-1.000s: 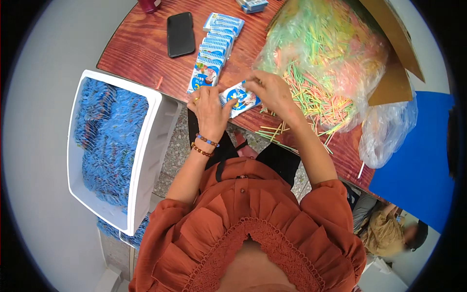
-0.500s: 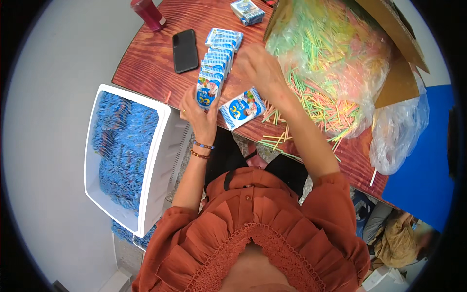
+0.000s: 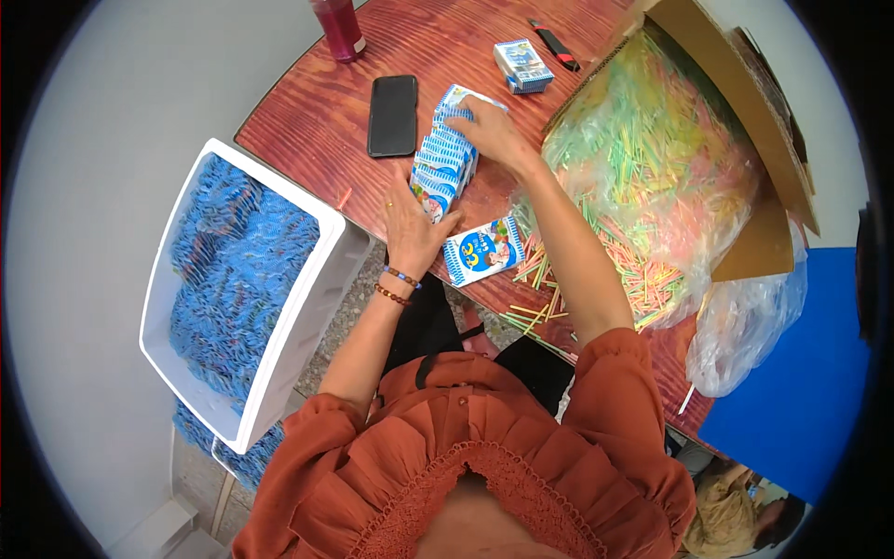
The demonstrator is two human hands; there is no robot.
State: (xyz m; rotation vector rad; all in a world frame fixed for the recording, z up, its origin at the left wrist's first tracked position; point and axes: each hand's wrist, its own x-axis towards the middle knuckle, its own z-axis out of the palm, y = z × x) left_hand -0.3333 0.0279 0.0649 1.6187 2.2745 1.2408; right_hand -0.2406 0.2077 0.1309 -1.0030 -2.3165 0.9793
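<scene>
A row of overlapping blue-and-white packets (image 3: 445,160) lies on the wooden table in front of me. My left hand (image 3: 412,226) wraps its near end, thumb on the right side and fingers on the left. At the far end, the fingers of my right hand (image 3: 492,133) curl over the packets and close on their upper right side; its fingertips are partly hidden. One loose packet (image 3: 482,252) of the same kind lies flat by my left thumb, near the table's edge.
Beyond the row are a black phone (image 3: 393,115), a pink-red bottle (image 3: 339,30), a packet stack (image 3: 523,65) and a cutter knife (image 3: 554,45). A cardboard box (image 3: 780,112) holds bagged coloured sticks (image 3: 643,140), some spilled. At left stands a white bin (image 3: 296,307) of blue packets.
My right hand has come from beside the row onto its far end. My left hand stays at the near end. The whole view has shifted, with the table things lower and mostly further right.
</scene>
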